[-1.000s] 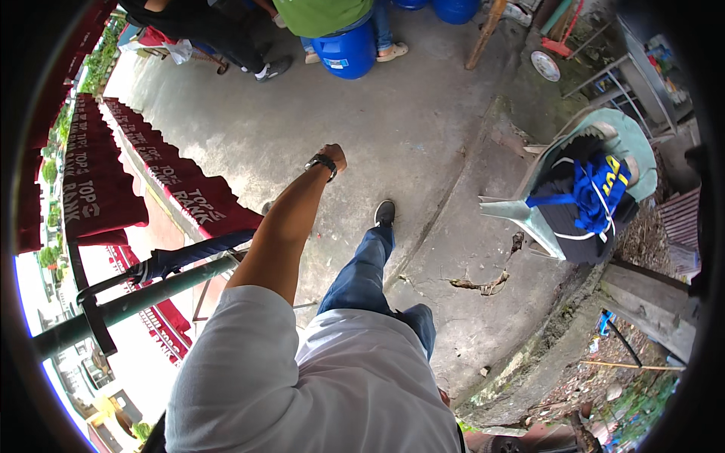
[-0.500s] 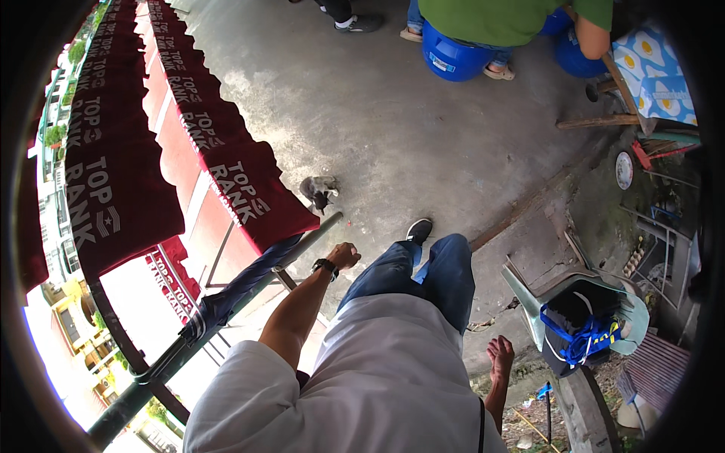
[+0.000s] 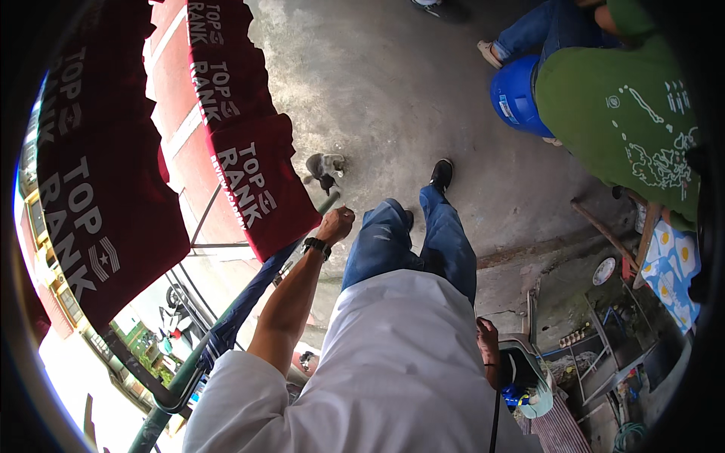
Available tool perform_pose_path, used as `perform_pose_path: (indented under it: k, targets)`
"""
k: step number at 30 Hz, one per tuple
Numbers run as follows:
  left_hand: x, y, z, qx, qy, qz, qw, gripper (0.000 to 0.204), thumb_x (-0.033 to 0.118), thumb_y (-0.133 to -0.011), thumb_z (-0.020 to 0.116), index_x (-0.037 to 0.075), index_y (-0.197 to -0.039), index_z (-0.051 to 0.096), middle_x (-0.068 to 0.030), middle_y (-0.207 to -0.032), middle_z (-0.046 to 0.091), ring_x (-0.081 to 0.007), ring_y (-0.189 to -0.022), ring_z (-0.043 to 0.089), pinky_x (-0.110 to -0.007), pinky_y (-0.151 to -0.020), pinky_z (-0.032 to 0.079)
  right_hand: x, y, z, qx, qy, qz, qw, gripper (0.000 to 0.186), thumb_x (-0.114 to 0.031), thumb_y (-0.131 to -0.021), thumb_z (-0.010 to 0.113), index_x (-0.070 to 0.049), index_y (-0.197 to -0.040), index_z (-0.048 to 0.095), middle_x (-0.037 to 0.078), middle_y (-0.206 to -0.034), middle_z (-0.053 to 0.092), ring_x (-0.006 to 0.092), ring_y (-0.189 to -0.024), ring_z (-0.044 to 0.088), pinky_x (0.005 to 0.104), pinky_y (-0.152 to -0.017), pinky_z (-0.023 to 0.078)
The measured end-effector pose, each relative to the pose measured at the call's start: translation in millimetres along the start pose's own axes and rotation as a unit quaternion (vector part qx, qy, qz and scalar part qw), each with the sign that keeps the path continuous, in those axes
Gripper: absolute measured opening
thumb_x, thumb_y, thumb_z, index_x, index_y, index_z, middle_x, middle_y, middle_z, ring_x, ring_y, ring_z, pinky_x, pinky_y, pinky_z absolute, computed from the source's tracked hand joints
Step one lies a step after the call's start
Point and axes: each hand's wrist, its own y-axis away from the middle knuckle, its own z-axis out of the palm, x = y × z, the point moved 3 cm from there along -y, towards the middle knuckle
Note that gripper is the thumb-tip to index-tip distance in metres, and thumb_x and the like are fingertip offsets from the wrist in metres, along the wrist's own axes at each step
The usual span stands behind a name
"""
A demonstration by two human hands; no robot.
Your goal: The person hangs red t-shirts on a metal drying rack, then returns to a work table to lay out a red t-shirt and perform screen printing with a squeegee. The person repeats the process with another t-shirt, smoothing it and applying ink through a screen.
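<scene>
My left hand [image 3: 336,225], below a wristwatch with a dark strap [image 3: 318,248], is loosely closed with nothing visible in it. It is beside a green metal pole [image 3: 329,202] and the lower corner of a dark red awning [image 3: 268,200]. At my right side, my right hand [image 3: 487,340] shows partly past my white shirt [image 3: 393,340]; its fingers curl in and I see nothing in them. Below that hand is a pale green plastic chair [image 3: 538,400] with dark and blue things on it, mostly hidden.
A grey cat [image 3: 325,167] is on the concrete floor [image 3: 408,98] ahead. To the right, a person in a green shirt [image 3: 619,121] sits on a blue drum [image 3: 517,98] beside a table with an egg-patterned cover [image 3: 671,264]. Metal racks [image 3: 612,347] stand lower right.
I have stepped forward and the view has turned; the seated person and table shift right and down. My right hand has drawn in toward my body, its fingers more curled. My left hand stays closed.
</scene>
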Motion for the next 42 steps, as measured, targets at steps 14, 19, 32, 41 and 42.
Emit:
perform_pose_path:
  k: [14,19,32,41,42]
  targets:
    - [-21,-121,-206,0.082,0.402,-0.199,0.890,0.070,0.066,-0.106,0.043,0.001,-0.117,0.067,-0.0053,-0.095,0.063,-0.0160,-0.086,0.059,-0.032,-0.079,0.049,-404,44,130,0.062,0.040,-0.076,0.994,0.039,-0.034,-0.101,0.072,-0.006,-0.127,0.065,0.007,-0.108,0.070,0.0169,-0.095,0.068,0.0362,-0.088,0.057]
    - [56,-210,-421,0.169,0.237,-0.087,0.953,0.072,0.058,-0.111,0.030,-0.008,-0.105,0.061,-0.0361,-0.105,0.066,-0.0519,-0.107,0.062,-0.054,-0.093,0.046,-470,89,239,0.023,0.082,-0.030,0.996,0.042,-0.033,-0.100,0.073,-0.005,-0.130,0.065,0.010,-0.111,0.071,0.0212,-0.099,0.070,0.0395,-0.091,0.058]
    - [293,-439,-824,0.185,0.205,0.154,0.949,0.060,0.047,-0.113,0.038,-0.006,-0.091,0.057,-0.0323,-0.082,0.058,-0.0490,-0.081,0.058,-0.053,-0.077,0.045,-745,128,435,0.004,0.083,-0.184,0.979,0.022,-0.014,-0.099,0.072,0.001,-0.115,0.073,-0.002,-0.082,0.063,0.0076,-0.068,0.053,0.0260,-0.058,0.039]
    - [362,-527,-1020,0.193,0.223,0.150,0.944,0.067,0.054,-0.111,0.036,-0.005,-0.090,0.059,-0.0254,-0.080,0.060,-0.0361,-0.078,0.058,-0.046,-0.077,0.047,-958,119,555,0.004,-0.109,-0.135,0.985,0.024,-0.019,-0.095,0.075,0.000,-0.111,0.072,-0.002,-0.077,0.061,0.0090,-0.064,0.053,0.0265,-0.058,0.041]
    - [371,-537,-1045,0.192,0.229,0.147,0.943,0.068,0.055,-0.111,0.036,-0.005,-0.090,0.059,-0.0235,-0.079,0.059,-0.0326,-0.077,0.058,-0.045,-0.077,0.047,-978,113,571,-0.022,-0.133,-0.155,0.979,0.024,-0.019,-0.095,0.075,0.000,-0.110,0.072,-0.002,-0.077,0.061,0.0088,-0.064,0.054,0.0261,-0.058,0.041]
